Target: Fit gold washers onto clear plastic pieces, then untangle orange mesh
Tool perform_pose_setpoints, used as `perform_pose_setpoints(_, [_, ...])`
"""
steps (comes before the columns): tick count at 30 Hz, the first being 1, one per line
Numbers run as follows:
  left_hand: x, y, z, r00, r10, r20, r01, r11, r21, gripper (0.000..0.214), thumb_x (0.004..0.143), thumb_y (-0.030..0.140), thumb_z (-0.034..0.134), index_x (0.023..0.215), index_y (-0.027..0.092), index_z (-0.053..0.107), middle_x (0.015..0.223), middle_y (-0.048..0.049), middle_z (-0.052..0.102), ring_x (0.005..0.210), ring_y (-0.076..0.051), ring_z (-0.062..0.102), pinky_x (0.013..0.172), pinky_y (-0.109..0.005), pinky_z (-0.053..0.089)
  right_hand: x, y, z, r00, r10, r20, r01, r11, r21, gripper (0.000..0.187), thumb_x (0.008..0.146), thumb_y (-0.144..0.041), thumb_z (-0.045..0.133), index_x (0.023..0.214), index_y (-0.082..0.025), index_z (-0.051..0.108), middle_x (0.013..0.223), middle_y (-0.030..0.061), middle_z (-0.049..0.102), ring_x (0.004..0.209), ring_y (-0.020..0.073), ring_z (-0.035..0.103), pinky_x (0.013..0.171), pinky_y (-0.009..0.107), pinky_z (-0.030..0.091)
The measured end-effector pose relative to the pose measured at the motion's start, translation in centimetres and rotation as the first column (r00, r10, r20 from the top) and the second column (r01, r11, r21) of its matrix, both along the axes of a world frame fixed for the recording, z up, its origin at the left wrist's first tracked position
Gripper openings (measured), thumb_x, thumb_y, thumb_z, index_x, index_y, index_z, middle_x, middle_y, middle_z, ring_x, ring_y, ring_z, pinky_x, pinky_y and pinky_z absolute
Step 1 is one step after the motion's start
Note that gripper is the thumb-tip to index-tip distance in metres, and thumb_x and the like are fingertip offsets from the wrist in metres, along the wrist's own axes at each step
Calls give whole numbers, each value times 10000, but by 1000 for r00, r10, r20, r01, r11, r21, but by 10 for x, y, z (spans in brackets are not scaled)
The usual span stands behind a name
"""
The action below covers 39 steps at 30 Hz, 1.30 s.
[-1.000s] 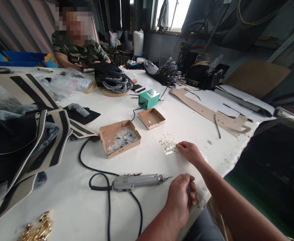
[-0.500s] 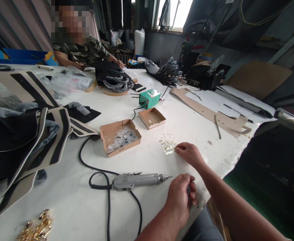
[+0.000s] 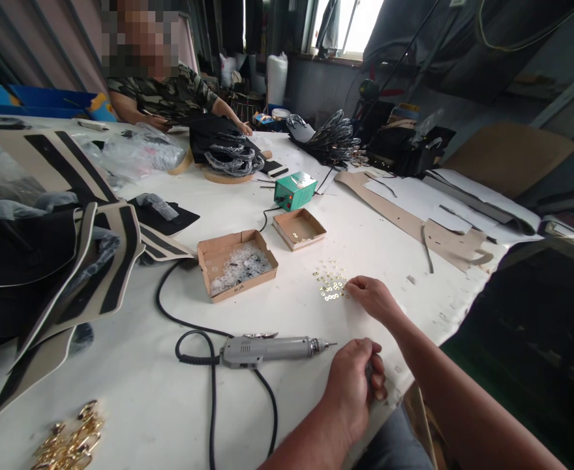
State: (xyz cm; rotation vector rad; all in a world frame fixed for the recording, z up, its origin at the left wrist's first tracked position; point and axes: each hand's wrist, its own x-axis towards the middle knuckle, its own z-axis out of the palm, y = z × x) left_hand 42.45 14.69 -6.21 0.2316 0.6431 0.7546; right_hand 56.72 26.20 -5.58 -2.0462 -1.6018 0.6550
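Several small gold rings (image 3: 333, 287) lie spread on the white table. At their right edge my right hand (image 3: 372, 299) has its thumb and fingertips pinched together, low over the tabletop; anything between them is too small to make out. My left hand (image 3: 350, 375) is closed in a fist near the table's front edge, and what its curled fingers hold is hidden. Just left of that fist a grey electric screwdriver (image 3: 270, 350) lies on its side, its bit pointing toward the hand.
One cardboard tray (image 3: 241, 290) contains clear plastic washers; a smaller tray (image 3: 304, 243) has a few gold rings. Behind them stands a green power box (image 3: 295, 189). A black cable (image 3: 212, 405) loops over the table. Gold clasps (image 3: 72, 440) and striped bag panels (image 3: 115, 261) lie left. A co-worker (image 3: 169, 98) sits opposite.
My right hand has shifted very slightly at the edge of the gold rings, still pinched. The left fist stays in place. The whole view has tilted a little.
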Motion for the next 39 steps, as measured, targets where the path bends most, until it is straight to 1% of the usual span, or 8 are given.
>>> perform_pose_setpoints(7, [0,1,1,1000,-5,-6,5,1000,0,307,768,407,619,907,139,569,661,16,497,493,-72,360,457,-237,223,-5,6,-5,998,-41,48,41,999,6,198,800,-386,616,742,-214,696,661,-5,646,614,162,540,555,270,358])
perform_pose_setpoints(12, [0,1,1,1000,-7,-7,7,1000,2,316,772,418,623,910,138,574,667,17,495,497,-72,363,460,-236,222,-6,5,-4,998,-59,27,58,998,31,198,791,-393,627,790,-214,711,725,8,682,652,174,574,576,271,378])
perform_pose_setpoints(21, [-2,1,4,1000,12,4,-12,1000,-6,299,780,406,616,912,142,566,663,17,492,503,-73,358,469,-232,223,2,-18,17,989,-90,-118,94,995,32,335,840,-512,617,874,-197,726,731,22,671,663,188,585,577,285,419])
perform_pose_setpoints(25, [-1,1,4,999,26,-20,-26,1000,0,304,803,419,608,928,143,576,663,18,495,502,-71,358,468,-227,234,4,-56,38,982,29,-184,-44,996,-78,350,856,-545,644,822,-204,719,742,20,673,710,194,601,611,289,427])
perform_pose_setpoints(28, [2,0,1,998,42,-37,-41,999,15,307,829,458,614,825,161,535,656,20,481,505,-69,360,473,-228,250,3,-83,48,947,143,-289,-202,961,-187,282,859,-475,661,788,-209,721,713,13,683,705,198,621,654,294,458])
perform_pose_setpoints(30, [4,-2,-1,998,52,-46,-50,998,46,360,831,487,630,739,168,490,634,23,463,497,-65,351,474,-230,253,3,-93,49,919,160,-360,-248,945,-213,237,858,-432,661,819,-210,736,729,20,710,716,211,646,691,304,484])
perform_pose_setpoints(35, [7,-4,-5,996,91,-6,-90,994,57,369,829,498,648,769,162,506,654,19,483,492,-63,355,468,-229,242,6,-94,52,891,179,-418,-294,928,-230,216,852,-405,659,869,-207,745,755,22,718,749,216,653,725,305,489])
perform_pose_setpoints(39, [6,-2,-3,996,93,-17,-93,996,0,387,841,515,631,913,137,588,660,22,493,486,-63,354,465,-224,232,9,-78,57,925,202,-322,-280,935,-217,249,859,-437,645,802,-203,708,745,5,669,733,187,593,684,286,444])
